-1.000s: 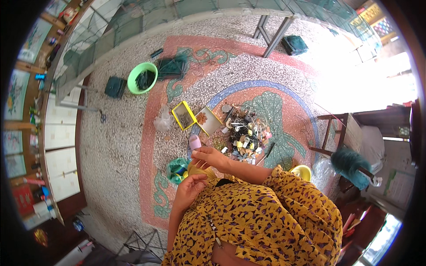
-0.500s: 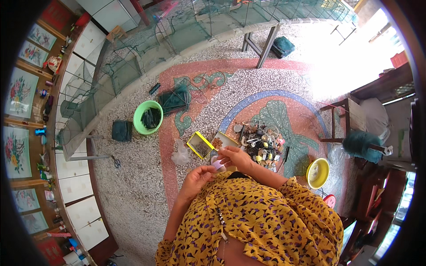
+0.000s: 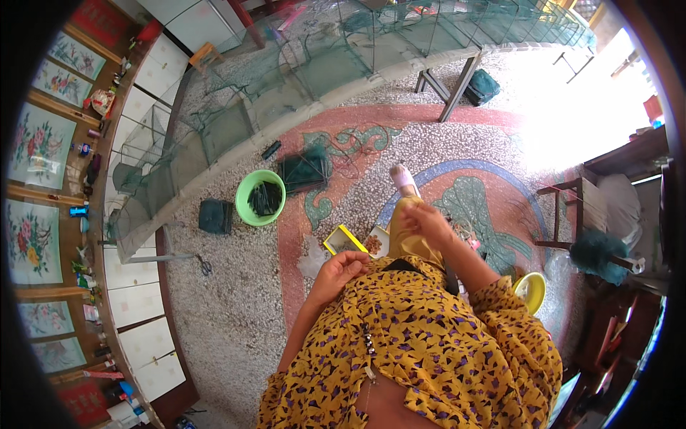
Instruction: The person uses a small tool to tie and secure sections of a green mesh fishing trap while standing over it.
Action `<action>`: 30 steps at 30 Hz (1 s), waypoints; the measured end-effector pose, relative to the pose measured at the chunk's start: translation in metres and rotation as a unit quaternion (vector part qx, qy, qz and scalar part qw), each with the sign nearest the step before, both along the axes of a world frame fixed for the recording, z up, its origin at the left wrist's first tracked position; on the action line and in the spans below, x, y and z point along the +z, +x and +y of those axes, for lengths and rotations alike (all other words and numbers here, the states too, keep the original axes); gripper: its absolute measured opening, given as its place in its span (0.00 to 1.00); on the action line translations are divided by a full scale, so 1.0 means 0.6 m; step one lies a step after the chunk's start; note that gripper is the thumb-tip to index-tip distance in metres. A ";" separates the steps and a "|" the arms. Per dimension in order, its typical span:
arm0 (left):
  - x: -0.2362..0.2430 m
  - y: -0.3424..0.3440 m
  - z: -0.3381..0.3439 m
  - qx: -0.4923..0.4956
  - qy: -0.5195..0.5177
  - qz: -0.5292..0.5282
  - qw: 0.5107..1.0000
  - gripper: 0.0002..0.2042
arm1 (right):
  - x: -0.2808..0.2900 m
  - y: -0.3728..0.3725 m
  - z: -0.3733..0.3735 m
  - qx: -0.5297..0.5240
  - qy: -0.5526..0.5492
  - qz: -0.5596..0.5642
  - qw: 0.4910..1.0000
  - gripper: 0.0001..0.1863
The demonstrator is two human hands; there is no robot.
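Note:
My left hand (image 3: 341, 274) is in front of my waist, thumb and fingers pinched together; anything between them is too small to make out. Farther forward and to the right, my right hand (image 3: 424, 224) is raised over my trouser leg with its fingers curled, and what it may hold is hidden. Just beyond the left hand stand a yellow-edged box (image 3: 352, 237) and a pale box (image 3: 384, 238) containing small orange-brown pieces (image 3: 373, 244). My leg and right arm partly cover a heap of small mixed parts (image 3: 466, 233). A pale shoe (image 3: 402, 176) is stretched forward on the floor.
A long green net cage (image 3: 321, 82) on metal legs (image 3: 459, 89) spans the far side. A light green basin (image 3: 243, 200) of dark strips, folded nets (image 3: 215, 217), and scissors (image 3: 206, 267) lie left. Right are a yellow basin (image 3: 541, 297) and a wooden stool (image 3: 559, 191).
My hands have moved apart, the right one forward and to the right. A foot and trouser leg have come forward, covering much of the heap. The room has shifted rightward in view.

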State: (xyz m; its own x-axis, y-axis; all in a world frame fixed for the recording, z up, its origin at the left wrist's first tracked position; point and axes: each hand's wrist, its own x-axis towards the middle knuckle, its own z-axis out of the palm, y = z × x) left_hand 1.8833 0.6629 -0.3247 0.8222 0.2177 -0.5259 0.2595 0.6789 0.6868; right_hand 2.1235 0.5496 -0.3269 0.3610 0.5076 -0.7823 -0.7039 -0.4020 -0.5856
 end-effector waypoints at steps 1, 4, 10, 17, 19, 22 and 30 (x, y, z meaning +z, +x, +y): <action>-0.007 0.014 0.012 0.007 0.003 -0.001 1.000 0.13 | -0.012 0.042 0.021 0.059 -0.010 -0.061 0.996 0.13; -0.031 0.086 0.053 0.025 0.012 -0.005 1.000 0.13 | 0.030 0.181 0.114 0.107 0.012 -0.169 0.980 0.21; -0.084 0.265 0.132 0.053 -0.008 0.009 0.999 0.13 | 0.117 0.496 0.299 0.079 0.114 -0.420 0.897 0.22; -0.029 0.492 0.221 0.052 0.010 0.073 0.996 0.14 | 0.163 0.778 0.451 0.092 0.132 -0.645 0.747 0.20; -0.014 0.544 0.237 0.075 -0.002 0.084 0.994 0.15 | 0.155 0.841 0.480 0.120 0.107 -0.708 0.687 0.19; 0.008 0.596 0.258 0.096 0.007 0.084 0.992 0.17 | 0.131 0.909 0.520 0.176 0.063 -0.734 0.652 0.19; 0.068 0.640 0.365 0.099 0.124 0.018 0.987 0.21 | 0.088 0.946 0.569 0.363 -0.086 -0.795 0.478 0.15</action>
State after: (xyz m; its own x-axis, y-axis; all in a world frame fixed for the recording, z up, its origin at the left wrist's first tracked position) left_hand 2.2675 0.8818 -0.2837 0.7326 0.4986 -0.4634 0.1651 0.5303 0.8316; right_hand 2.6911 0.8910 -0.2741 0.3451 0.9287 0.1354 0.9385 -0.3397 -0.0621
